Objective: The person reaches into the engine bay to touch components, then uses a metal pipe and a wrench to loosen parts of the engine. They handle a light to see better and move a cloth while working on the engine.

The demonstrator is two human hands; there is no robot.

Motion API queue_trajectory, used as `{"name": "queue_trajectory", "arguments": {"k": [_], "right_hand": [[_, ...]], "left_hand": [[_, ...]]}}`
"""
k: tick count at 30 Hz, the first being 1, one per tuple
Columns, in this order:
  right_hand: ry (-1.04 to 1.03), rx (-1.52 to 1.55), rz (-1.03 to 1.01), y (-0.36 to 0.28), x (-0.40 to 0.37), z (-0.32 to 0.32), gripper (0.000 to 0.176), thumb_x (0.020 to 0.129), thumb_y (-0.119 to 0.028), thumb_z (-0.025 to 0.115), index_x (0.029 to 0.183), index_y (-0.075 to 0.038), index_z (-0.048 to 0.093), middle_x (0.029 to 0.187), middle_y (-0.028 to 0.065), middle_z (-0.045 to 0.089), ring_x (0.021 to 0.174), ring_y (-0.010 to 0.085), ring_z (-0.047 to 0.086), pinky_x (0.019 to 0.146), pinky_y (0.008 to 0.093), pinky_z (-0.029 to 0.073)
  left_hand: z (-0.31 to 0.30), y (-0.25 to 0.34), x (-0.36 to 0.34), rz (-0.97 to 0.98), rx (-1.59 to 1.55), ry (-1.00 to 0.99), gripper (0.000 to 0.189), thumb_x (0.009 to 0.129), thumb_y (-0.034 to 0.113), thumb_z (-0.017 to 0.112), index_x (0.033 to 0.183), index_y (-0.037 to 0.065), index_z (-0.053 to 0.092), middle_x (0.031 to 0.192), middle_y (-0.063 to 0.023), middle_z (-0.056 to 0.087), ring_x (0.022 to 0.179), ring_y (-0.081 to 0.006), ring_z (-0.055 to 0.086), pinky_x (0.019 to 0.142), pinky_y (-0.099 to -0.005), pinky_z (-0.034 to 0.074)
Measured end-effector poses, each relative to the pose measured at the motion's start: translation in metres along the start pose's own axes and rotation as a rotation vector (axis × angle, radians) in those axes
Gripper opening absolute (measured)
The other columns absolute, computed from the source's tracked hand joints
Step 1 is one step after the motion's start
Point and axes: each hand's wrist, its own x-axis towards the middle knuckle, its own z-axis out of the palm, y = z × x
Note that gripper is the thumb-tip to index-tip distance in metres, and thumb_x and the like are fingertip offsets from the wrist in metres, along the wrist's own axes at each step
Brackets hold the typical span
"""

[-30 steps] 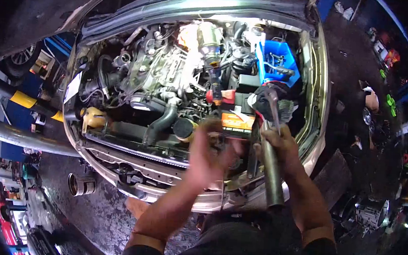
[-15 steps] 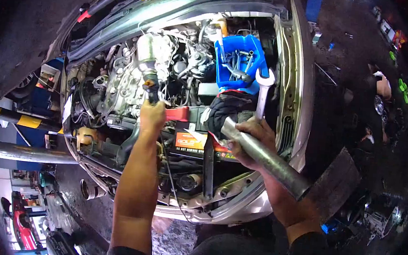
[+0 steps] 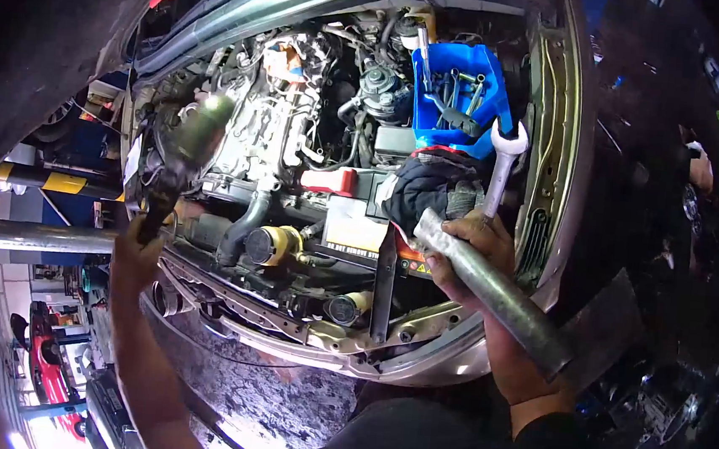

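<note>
My left hand (image 3: 138, 249), at the left side of the engine bay, is closed round the dark handle of a corded work light (image 3: 194, 131); both are slightly blurred. Over the front right corner of the bay, my right hand (image 3: 480, 242) grips two things together. One is an open-ended wrench (image 3: 503, 168) with its jaw pointing up. The other is a thick metal pipe (image 3: 506, 299), slanting down to the right. Just behind that hand lies a dark bunched cloth (image 3: 430, 184). A blue plastic bin (image 3: 441, 136) with several wrenches and sockets sits beyond it.
The engine (image 3: 258, 124) fills the middle of the bay. A battery (image 3: 355, 224) and a red piece (image 3: 329, 180) lie near its front right. The car's front edge (image 3: 333, 341) runs before me. A striped bar (image 3: 59, 182) and metal pole (image 3: 38, 235) stand at left.
My left hand has swung left and toward me with the work light, away from the engine's middle. My right hand still holds the wrench and pipe. The view has shifted somewhat.
</note>
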Motion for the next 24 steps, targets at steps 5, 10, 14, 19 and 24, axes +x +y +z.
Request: {"name": "queue_trajectory", "arguments": {"k": [5,10,14,19,24], "right_hand": [[-0.020,-0.006,0.020,-0.006,0.005,-0.001,0.032,0.073,-0.019,0.074,0.097,-0.005,0.058,0.083,0.0088,0.061,0.070,0.0249,0.060,0.068,0.0375,0.049],[-0.005,0.052,0.140,-0.004,0.001,0.000,0.030,0.070,-0.022,0.075,0.091,-0.006,0.061,0.078,0.0092,0.062,0.070,0.0259,0.059,0.067,0.0386,0.048],[-0.024,0.022,0.078,-0.004,0.003,-0.002,0.026,0.072,-0.016,0.074,0.092,-0.006,0.061,0.077,0.0072,0.062,0.069,0.0237,0.059,0.067,0.0365,0.048],[-0.070,0.060,0.206,0.000,-0.013,0.003,0.022,0.068,-0.009,0.075,0.085,-0.007,0.062,0.090,0.0048,0.061,0.073,0.0218,0.061,0.070,0.0346,0.050],[-0.095,0.109,0.288,0.001,-0.012,0.000,0.035,0.067,-0.018,0.083,0.092,-0.005,0.062,0.081,0.0129,0.058,0.072,0.0295,0.062,0.062,0.0370,0.052]], "left_hand": [[0.004,-0.008,-0.002,0.299,0.424,-0.091,0.029,0.071,0.007,0.061,0.100,0.004,0.062,0.089,-0.0186,0.063,0.086,-0.0388,0.061,0.075,-0.0455,0.048],[0.046,0.015,0.020,0.446,0.572,-0.144,0.021,0.072,0.008,0.064,0.093,0.008,0.065,0.082,-0.0151,0.061,0.080,-0.0375,0.060,0.072,-0.0471,0.047],[0.075,0.063,0.035,0.573,0.721,-0.218,0.020,0.077,0.025,0.066,0.093,0.013,0.067,0.081,-0.0106,0.063,0.079,-0.0330,0.063,0.071,-0.0466,0.047],[0.123,0.081,0.051,0.673,0.784,-0.351,0.021,0.078,0.010,0.058,0.097,0.015,0.066,0.083,-0.0108,0.062,0.081,-0.0316,0.064,0.069,-0.0427,0.051],[0.146,0.123,0.043,0.523,0.850,-0.556,0.030,0.077,0.014,0.062,0.107,0.014,0.062,0.100,-0.0183,0.063,0.095,-0.0375,0.063,0.078,-0.0459,0.052]]}}
